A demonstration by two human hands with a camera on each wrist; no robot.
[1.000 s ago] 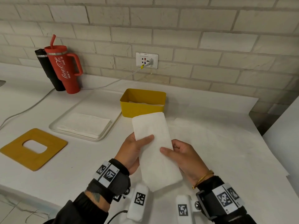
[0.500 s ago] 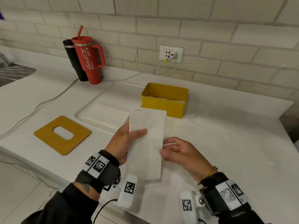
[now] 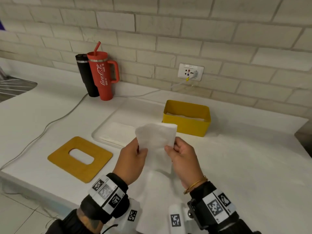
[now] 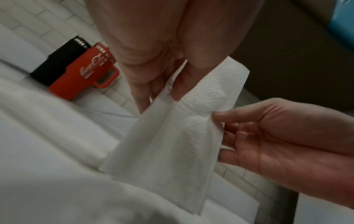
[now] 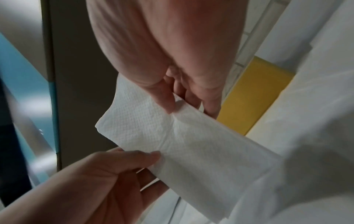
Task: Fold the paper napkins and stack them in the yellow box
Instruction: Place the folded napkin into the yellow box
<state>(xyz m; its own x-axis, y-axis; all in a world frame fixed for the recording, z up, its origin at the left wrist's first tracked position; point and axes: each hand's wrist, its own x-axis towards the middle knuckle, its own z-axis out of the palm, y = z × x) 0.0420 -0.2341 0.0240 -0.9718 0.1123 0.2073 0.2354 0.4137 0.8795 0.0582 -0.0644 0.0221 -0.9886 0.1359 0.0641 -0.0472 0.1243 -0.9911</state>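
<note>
A white folded paper napkin (image 3: 156, 146) is held up above the counter, its top end bending over toward me. My left hand (image 3: 133, 157) pinches its left edge between thumb and fingers, and the napkin (image 4: 172, 136) hangs below that pinch. My right hand (image 3: 182, 156) pinches the right edge; the napkin (image 5: 172, 136) stretches between both hands. The yellow box (image 3: 187, 125) stands just beyond the hands, with white napkins lying inside. A slice of the yellow box (image 5: 254, 97) shows in the right wrist view.
A clear tray (image 3: 103, 127) with a stack of unfolded napkins (image 3: 118, 132) sits left of the box. A wooden lid with an oval slot (image 3: 57, 157) lies front left. A red tumbler (image 3: 103, 76) and black tumbler (image 3: 84, 75) stand by the wall, with a cable (image 3: 50, 124) trailing across the counter.
The napkin has been lifted off the counter and its far end now curls toward me. Both hands shifted from flat thumbs on it to pinching its side edges.
</note>
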